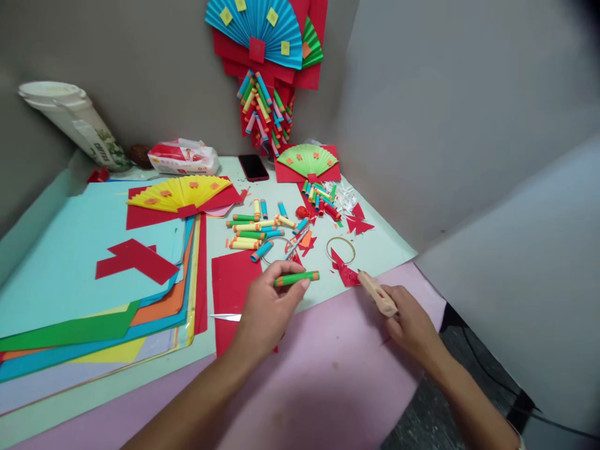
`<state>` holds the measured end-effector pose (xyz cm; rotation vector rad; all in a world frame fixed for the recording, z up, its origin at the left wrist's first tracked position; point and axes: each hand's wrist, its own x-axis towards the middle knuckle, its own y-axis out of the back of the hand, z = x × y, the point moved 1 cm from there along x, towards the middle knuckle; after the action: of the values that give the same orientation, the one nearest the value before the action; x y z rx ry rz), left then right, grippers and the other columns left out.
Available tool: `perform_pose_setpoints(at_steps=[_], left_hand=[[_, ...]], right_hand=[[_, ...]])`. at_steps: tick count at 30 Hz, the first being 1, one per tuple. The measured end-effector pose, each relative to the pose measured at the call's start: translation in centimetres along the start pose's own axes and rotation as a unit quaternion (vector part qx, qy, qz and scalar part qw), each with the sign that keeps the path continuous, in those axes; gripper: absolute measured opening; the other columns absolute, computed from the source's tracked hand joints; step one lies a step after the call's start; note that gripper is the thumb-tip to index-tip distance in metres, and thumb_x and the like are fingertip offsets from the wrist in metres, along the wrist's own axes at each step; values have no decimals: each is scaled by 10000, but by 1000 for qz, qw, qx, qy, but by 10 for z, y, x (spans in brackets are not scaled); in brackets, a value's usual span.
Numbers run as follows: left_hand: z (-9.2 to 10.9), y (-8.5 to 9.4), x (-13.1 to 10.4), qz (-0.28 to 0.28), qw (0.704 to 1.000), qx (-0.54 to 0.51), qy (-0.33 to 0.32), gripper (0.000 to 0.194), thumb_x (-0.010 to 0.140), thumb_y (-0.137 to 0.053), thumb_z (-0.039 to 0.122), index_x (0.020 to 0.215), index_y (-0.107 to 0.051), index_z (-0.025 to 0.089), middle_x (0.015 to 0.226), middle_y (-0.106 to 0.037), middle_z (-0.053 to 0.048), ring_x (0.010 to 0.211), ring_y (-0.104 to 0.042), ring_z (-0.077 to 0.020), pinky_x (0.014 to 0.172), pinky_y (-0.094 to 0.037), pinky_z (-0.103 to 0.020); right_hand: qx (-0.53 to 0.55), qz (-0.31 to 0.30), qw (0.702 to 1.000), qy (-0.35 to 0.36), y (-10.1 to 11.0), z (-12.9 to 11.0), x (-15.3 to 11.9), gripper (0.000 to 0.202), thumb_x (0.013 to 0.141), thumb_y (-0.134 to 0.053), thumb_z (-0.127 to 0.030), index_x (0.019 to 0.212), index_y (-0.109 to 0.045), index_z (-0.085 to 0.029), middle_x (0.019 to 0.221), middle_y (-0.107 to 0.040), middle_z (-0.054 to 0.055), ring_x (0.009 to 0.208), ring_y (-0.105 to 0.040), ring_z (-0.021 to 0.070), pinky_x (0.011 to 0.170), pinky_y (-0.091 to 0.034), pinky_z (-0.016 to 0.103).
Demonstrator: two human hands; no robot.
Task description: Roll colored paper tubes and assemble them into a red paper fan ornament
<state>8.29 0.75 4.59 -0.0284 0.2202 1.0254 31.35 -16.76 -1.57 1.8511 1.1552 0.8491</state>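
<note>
My left hand (274, 301) is closed on a green paper tube (296, 279) with orange bands, pinched between thumb and fingers above the table. My right hand (412, 322) grips a beige tool with a narrow dark tip (377, 295), pointing up and left; its exact kind is unclear. Beyond my left hand lies a loose pile of yellow, green and blue paper tubes (250, 235) with orange ends. Scissors (296, 240) rest among them, partly covered. Near the tool's tip are red paper scraps (344, 272) and a metal ring (341, 250). Under my left wrist is red paper (234, 275).
A stack of coloured paper (94, 250) fills the left side, with a yellow pleated fan (180, 194) on it. Farther back are a tissue pack (184, 157), a phone (254, 167), a tilted white bucket (79, 125) and a light green fan (307, 160). A blue fan decoration (257, 28) hangs behind.
</note>
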Motion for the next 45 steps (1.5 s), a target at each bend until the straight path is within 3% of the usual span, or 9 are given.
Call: perform_pose_setpoints(at_steps=[6, 12, 15, 18, 23, 27, 36, 41, 45], left_hand=[[-9, 28, -7, 29, 998, -32, 48, 309, 747, -727, 394, 971, -622, 208, 646, -648, 17, 616, -593, -154, 569, -443, -247], [-21, 35, -15, 28, 996, -76, 41, 265, 778, -700, 341, 978, -610, 192, 643, -664, 7, 621, -603, -148, 591, -447, -256], [-27, 37, -19, 32, 994, -99, 36, 282, 767, -722, 348, 972, -604, 195, 685, -681, -1, 666, -641, -167, 632, -491, -283], [-31, 38, -23, 34, 993, -112, 35, 300, 764, -736, 362, 981, -595, 208, 719, -696, -1, 703, -668, -177, 655, -521, -294], [-29, 39, -32, 64, 994, -90, -13, 268, 763, -742, 339, 958, -604, 218, 825, -705, -5, 751, -672, -169, 689, -531, -279], [-29, 42, -33, 81, 994, -59, -48, 209, 771, -734, 318, 929, -633, 227, 894, -696, -4, 788, -672, -169, 725, -534, -281], [-39, 45, -28, 84, 994, -26, -72, 177, 791, -720, 291, 944, -643, 244, 939, -687, -3, 848, -660, -168, 774, -530, -280], [-42, 48, -24, 84, 995, -42, -37, 216, 791, -722, 336, 955, -627, 233, 897, -680, -1, 772, -662, -163, 708, -541, -277], [-37, 56, -19, 140, 987, -72, -25, 288, 754, -755, 367, 972, -629, 228, 935, -685, -1, 773, -674, -160, 669, -547, -248]], right_hand=[[-110, -19, 993, 34, -19, 28, 5, 429, 869, -519, -233, 1287, -516, -137, 1065, -621, 150, 977, -555, 312, 844, -473, 453], [-119, -4, 989, 91, 5, 28, 0, 483, 836, -575, -256, 1310, -535, -172, 1198, -600, 168, 1073, -564, 327, 892, -476, 473], [-82, 49, 989, 116, 22, -6, 2, 349, 872, -571, -282, 1209, -610, -201, 1172, -617, 152, 1085, -568, 314, 905, -466, 470], [67, 98, 985, 122, 23, -63, 12, 185, 883, -603, -259, 1061, -648, -241, 1022, -655, 89, 985, -599, 246, 864, -472, 394], [350, -32, 936, -3, -10, -133, 39, 124, 900, -594, -335, 858, -659, -238, 780, -605, 4, 724, -557, 152, 667, -454, 288], [451, -72, 887, -71, -29, -145, 54, 160, 868, -618, -368, 848, -678, -220, 678, -557, -22, 642, -485, 121, 612, -417, 254], [491, -91, 862, -90, -43, -158, 63, 174, 817, -654, -370, 831, -692, -201, 669, -570, -18, 620, -478, 113, 584, -417, 235], [463, -58, 880, -85, -52, -152, 65, 177, 846, -618, -369, 890, -679, -209, 702, -568, -15, 622, -485, 119, 577, -418, 238], [339, 37, 940, -28, -54, -141, 67, 144, 873, -587, -306, 959, -658, -215, 814, -599, 11, 723, -557, 147, 680, -465, 269]])
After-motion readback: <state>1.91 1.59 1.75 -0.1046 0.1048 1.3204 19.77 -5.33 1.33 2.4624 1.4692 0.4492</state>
